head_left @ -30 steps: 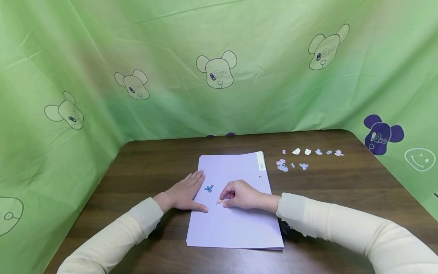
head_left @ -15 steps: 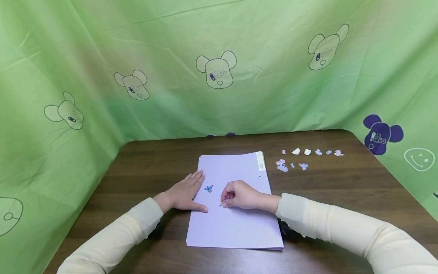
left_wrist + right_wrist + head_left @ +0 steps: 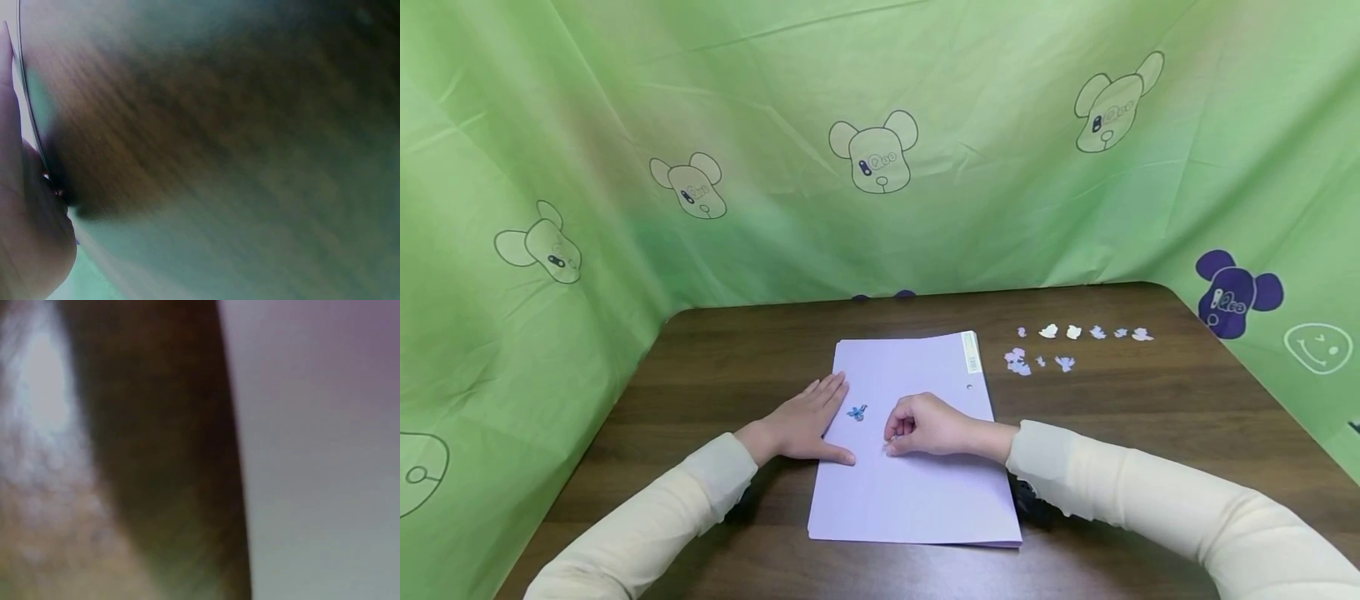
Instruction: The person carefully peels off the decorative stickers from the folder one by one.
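Observation:
A stack of pale lilac-looking paper sheets [image 3: 917, 500] lies on the table. My left hand [image 3: 808, 421] rests on its left edge, fingers extended and thumb spread onto the top sheet. On the paper, just right of those fingers, sits a small blue sticker [image 3: 857, 412] with petal- or wing-like parts. The right hand [image 3: 928, 425] is low over the middle of the sheet, thumb and fingertips pinching a small sticker [image 3: 888, 445] that they hide almost wholly. In the left wrist view part of the left hand [image 3: 34, 237] shows at the edge; the right wrist view has blurred paper [image 3: 325, 456].
Several small pale cut-out pieces [image 3: 1064, 364] lie in two rows at the right back of the brown wooden table [image 3: 737, 350]. A label [image 3: 972, 353] is on the stack's upper right corner. A green printed curtain [image 3: 775, 233] hangs around the table.
The pinkish sticker stuck out left of my right fingertips a second ago; now it is nearly all hidden by them. The right hand shifted barely, and the left hand stayed still.

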Available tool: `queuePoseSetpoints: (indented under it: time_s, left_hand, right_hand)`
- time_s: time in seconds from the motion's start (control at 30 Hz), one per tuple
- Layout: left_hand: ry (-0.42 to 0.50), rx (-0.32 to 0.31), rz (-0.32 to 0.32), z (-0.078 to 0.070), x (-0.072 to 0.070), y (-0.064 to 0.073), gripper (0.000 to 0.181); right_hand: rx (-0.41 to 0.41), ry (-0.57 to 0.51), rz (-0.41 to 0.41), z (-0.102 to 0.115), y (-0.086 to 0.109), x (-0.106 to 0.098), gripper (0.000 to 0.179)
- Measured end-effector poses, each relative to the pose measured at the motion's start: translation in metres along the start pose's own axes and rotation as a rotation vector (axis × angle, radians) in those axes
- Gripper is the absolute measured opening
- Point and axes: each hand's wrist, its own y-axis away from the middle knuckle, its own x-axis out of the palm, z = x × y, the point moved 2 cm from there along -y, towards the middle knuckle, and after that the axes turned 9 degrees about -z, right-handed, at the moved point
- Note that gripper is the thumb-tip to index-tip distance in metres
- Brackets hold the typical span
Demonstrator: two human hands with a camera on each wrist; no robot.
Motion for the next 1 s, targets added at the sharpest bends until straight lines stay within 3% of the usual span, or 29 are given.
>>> queuePoseSetpoints:
  time_s: [0.5, 0.63, 0.87, 1.0]
  left_hand:
    - [-0.003, 0.003, 0.0, 0.002, 0.002, -0.001, 0.121]
    - [0.002, 0.007, -0.002, 0.002, 0.002, -0.001, 0.121]
    - [0.0, 0.009, -0.003, 0.002, 0.001, -0.001, 0.121]
    - [0.002, 0.006, -0.004, 0.002, 0.002, -0.001, 0.121]
  right_hand:
    - [0.064, -0.067, -0.049, 0.0, -0.003, -0.008, 0.004]
    - [0.11, -0.113, -0.068, -0.001, -0.002, -0.011, 0.004]
    - [0.213, -0.238, -0.131, -0.003, 0.0, -0.018, 0.019]
    - [0.24, -0.247, -0.165, 0.003, 0.001, -0.027, 0.019]
